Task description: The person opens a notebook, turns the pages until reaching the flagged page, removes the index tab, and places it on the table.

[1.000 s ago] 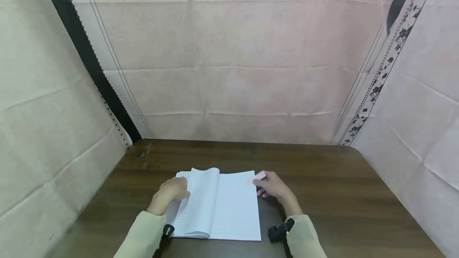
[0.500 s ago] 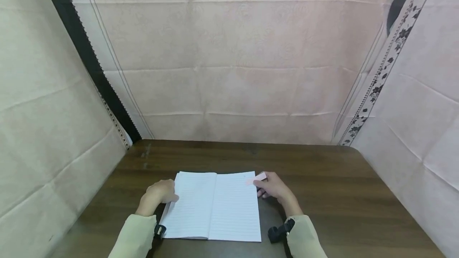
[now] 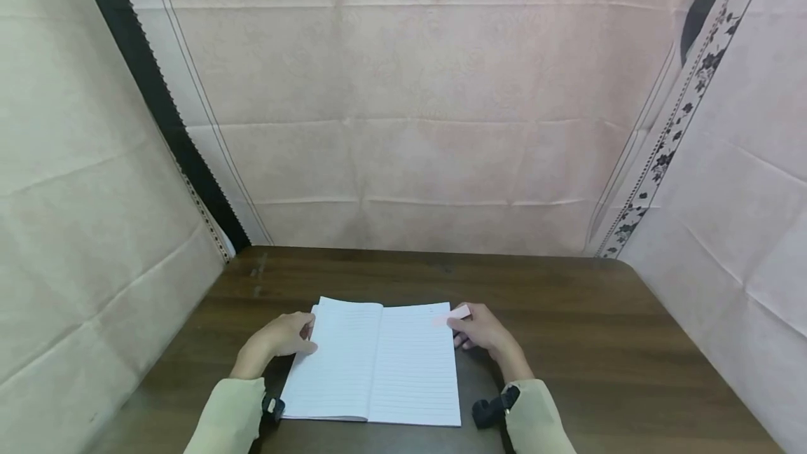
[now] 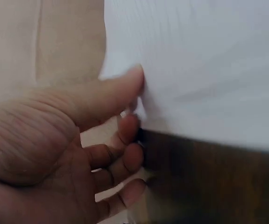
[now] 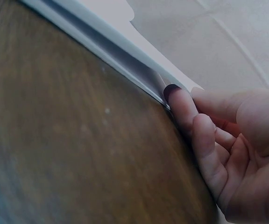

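An open lined notebook (image 3: 378,363) lies flat on the dark wooden table (image 3: 567,342). My left hand (image 3: 296,335) is at its left edge. In the left wrist view this hand (image 4: 134,102) pinches the left page (image 4: 195,60), thumb on top and fingers curled beneath. My right hand (image 3: 469,328) is at the far right corner. There the right hand (image 5: 186,98) has its index fingertip against the page edges (image 5: 111,46) and its thumb over the corner. A small pink piece (image 3: 460,312) shows at those fingertips; I cannot tell what it is.
Creased pale cloth (image 3: 410,125) walls the table at the back and on both sides. A dark strip (image 3: 157,104) runs down the left corner and a flowered band (image 3: 668,132) down the right. Bare wood (image 5: 69,140) lies right of the notebook.
A page that arched over the spine under my left hand now lies flat on the left side. The left hand slid out to the left edge. The right hand has stayed put.
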The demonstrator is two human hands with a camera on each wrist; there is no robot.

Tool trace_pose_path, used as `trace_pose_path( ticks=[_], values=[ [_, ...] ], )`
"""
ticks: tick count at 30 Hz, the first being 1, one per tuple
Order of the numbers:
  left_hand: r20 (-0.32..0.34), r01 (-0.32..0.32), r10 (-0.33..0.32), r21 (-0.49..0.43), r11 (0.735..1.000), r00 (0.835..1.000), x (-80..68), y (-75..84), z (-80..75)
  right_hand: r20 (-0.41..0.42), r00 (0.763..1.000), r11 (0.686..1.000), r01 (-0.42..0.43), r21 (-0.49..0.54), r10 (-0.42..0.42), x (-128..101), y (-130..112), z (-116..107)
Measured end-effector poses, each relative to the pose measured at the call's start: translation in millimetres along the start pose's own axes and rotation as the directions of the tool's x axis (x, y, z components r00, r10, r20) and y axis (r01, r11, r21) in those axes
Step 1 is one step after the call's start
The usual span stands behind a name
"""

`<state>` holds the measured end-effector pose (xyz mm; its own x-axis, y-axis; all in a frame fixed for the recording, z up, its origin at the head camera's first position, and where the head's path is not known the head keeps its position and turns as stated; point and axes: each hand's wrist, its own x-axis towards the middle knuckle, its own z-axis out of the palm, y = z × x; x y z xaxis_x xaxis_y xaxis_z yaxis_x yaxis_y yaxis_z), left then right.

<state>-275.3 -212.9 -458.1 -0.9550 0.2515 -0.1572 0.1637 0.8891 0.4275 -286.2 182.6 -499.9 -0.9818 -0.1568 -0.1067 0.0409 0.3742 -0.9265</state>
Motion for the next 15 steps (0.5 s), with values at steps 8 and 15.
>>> trace_pose_path(
  ticks=[8,15],
  values=[
    [0.008,-0.038,0.039,-0.095,0.995,0.999,2.1,-7.4,0.4,0.004,1.0,1.0,-0.006,0.0,0.006,0.4,1.1,-1.0],
    [0.012,-0.002,0.003,-0.131,0.991,1.0,1.6,-7.6,-2.8,0.012,1.0,1.0,0.002,0.001,-0.002,1.7,3.0,-1.1]
  ],
)
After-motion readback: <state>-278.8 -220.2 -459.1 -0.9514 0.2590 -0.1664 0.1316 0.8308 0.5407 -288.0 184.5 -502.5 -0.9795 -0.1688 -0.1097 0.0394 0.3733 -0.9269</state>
